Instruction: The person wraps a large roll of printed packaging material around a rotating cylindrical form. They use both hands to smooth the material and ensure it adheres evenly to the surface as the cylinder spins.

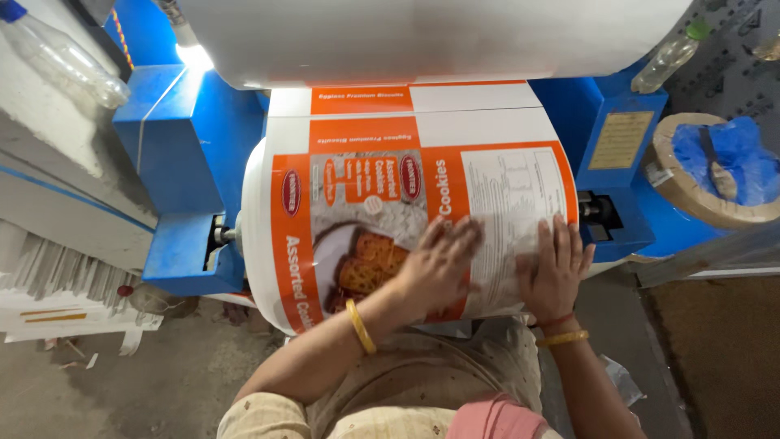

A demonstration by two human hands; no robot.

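Your left hand [439, 264] and right hand [555, 268] both press flat, fingers spread and gripping nothing, on the printed orange-and-white packaging sheet [487, 187]. That sheet curves over the roller [256, 236] of the blue machine [175, 146], right in front of you. 2 clear plastic bottles [61, 57] rest on the machine's top corners.

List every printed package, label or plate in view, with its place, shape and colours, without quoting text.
Printed carton sheet: curved over the machine's roller at centre, orange and white with a biscuit photo; left hand and right hand lie flat on it.
Metal plate: on the blue machine housing at right, rectangular, yellowish.
Flat card stack: lower left, white with an orange stripe.
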